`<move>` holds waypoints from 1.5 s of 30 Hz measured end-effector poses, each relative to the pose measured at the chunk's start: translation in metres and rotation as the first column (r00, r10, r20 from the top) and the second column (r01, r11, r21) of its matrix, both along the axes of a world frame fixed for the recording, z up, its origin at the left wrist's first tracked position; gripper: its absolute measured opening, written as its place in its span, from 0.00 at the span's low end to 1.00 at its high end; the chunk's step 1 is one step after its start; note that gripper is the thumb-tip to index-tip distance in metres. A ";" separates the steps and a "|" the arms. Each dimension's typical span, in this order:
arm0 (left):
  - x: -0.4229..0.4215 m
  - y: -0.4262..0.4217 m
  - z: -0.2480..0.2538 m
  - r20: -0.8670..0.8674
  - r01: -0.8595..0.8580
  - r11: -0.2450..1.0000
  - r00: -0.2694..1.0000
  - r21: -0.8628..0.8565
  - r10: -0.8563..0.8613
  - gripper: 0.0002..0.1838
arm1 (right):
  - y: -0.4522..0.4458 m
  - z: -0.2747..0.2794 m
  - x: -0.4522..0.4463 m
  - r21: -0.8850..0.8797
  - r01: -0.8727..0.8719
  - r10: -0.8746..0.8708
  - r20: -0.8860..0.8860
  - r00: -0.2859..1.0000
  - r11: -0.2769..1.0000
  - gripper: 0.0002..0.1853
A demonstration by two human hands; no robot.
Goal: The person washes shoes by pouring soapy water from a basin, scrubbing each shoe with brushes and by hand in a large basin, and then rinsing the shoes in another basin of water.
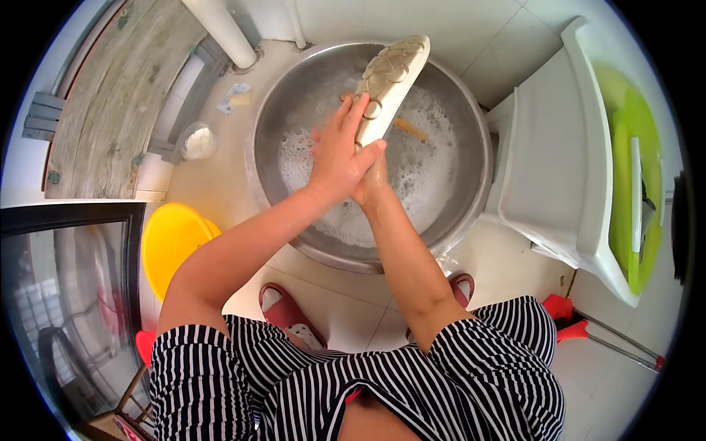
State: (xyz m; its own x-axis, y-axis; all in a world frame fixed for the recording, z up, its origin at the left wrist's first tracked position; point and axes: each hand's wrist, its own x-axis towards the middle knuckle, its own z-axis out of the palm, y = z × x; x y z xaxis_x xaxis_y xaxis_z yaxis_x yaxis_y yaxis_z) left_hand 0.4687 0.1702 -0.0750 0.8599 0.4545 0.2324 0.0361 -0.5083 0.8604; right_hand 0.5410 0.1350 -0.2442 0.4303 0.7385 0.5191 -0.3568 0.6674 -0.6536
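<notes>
A pale shoe (393,87) is raised and tilted over a large metal basin (259,158), its patterned sole turned partly up. My left hand (342,151) lies against the sole side and grips the shoe near its lower end, fingers bent over it and thumb across toward my other wrist. My right hand (373,176) holds the same end from below; its fingers are mostly hidden behind my left hand and the shoe. Sudsy water (426,180) fills the bottom of the basin. A wooden-coloured stick or brush handle (410,129) shows in the water beside the shoe.
Left of the basin are a yellow tub (173,246), a small clear cup of white stuff (198,141) and a wooden board (121,95). At right stands a white washing unit (548,158) with a green basin (647,191) in it. Red-handled tools (570,327) lie lower right.
</notes>
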 end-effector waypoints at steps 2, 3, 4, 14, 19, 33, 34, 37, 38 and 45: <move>-0.002 -0.005 0.000 0.006 -0.013 0.999 1.000 0.044 0.013 0.39 | -0.024 0.110 -0.026 -0.503 -0.099 -0.311 -0.664 0.680 0.858 0.23; -0.004 -0.005 -0.002 -0.004 -0.004 0.999 1.000 -0.052 0.003 0.40 | -0.022 0.104 -0.027 -0.505 -0.100 -0.311 -0.663 0.681 0.857 0.23; -0.006 -0.006 -0.004 -0.017 0.006 0.989 1.000 -0.150 -0.009 0.41 | -0.022 0.094 -0.029 -0.572 -0.097 -0.354 -0.623 0.698 0.815 0.24; -0.018 0.007 0.009 -0.288 -0.291 0.893 0.938 -0.343 0.195 0.40 | -0.020 0.098 -0.039 -0.843 0.184 -0.532 -0.137 0.835 0.506 0.36; -0.018 0.048 0.012 -0.113 -0.211 0.639 0.975 -0.739 0.192 0.23 | -0.024 0.124 -0.027 -0.730 0.046 -0.482 -0.402 0.778 0.682 0.38; -0.044 0.000 -0.004 -0.253 -0.046 0.842 0.961 -0.537 -0.108 0.31 | -0.027 0.136 0.028 -0.760 0.164 -0.595 -0.336 0.730 0.629 0.36; -0.045 -0.004 -0.007 -0.255 -0.044 0.840 0.960 -0.541 -0.115 0.31 | -0.030 0.133 0.029 -0.721 0.157 -0.577 -0.383 0.721 0.675 0.36; -0.046 -0.018 0.018 -0.482 -0.041 0.985 0.875 -0.167 -0.045 0.32 | -0.032 0.125 0.025 -0.711 0.188 -0.611 -0.401 0.683 0.678 0.33; -0.046 -0.019 0.018 -0.481 -0.038 0.985 0.875 -0.168 -0.048 0.32 | -0.031 0.119 0.025 -0.738 0.202 -0.654 -0.393 0.646 0.643 0.32; -0.049 -0.018 0.003 -0.553 -0.002 0.975 0.824 -0.220 -0.123 0.32 | -0.035 0.092 0.024 -0.839 0.140 -0.662 -0.301 0.686 0.526 0.33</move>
